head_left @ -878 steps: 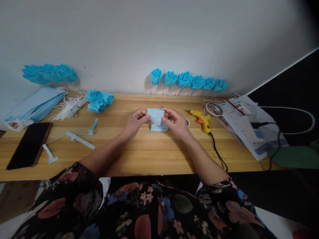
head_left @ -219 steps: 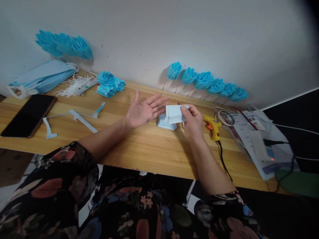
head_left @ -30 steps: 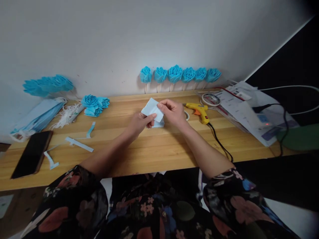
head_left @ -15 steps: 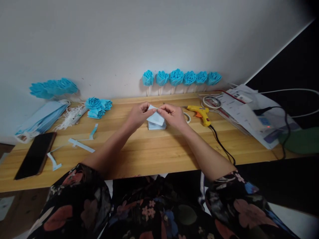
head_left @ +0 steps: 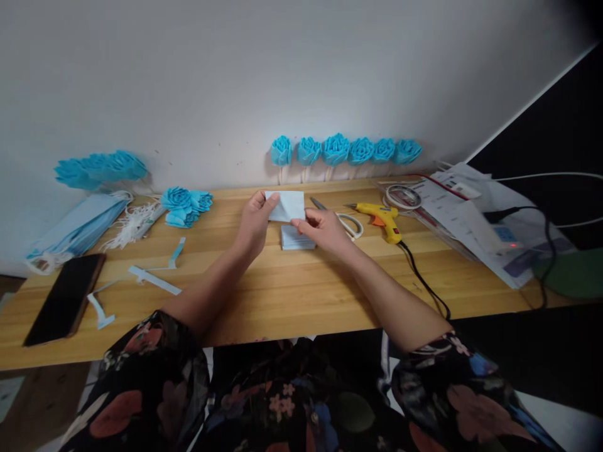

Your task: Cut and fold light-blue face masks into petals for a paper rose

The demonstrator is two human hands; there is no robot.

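A pale blue rectangular piece of mask fabric [head_left: 288,204] is stretched between my two hands. My left hand [head_left: 257,216] pinches its left side, thumb on top. At its lower right corner, the thumb and fingers of my right hand [head_left: 325,227] are closed on it. Just below lies a small stack of similar pale blue pieces [head_left: 298,238] on the wooden table [head_left: 282,289]. Scissors with white handles [head_left: 352,226] rest partly behind my right hand. A yellow hot glue gun [head_left: 384,216] is to the right of them.
Several blue fabric flowers on sticks [head_left: 336,149] lean against the wall. More blue flowers [head_left: 183,204], face masks [head_left: 78,229], white ear loops [head_left: 136,223], cut strips [head_left: 153,279] and a phone [head_left: 66,298] occupy the left. Papers [head_left: 499,251], tape [head_left: 403,196] and cables lie right.
The piece of fabric was folded or bunched at my fingertips and is now opened out flat. My left hand has turned more upright, and the scissors and stack show more.
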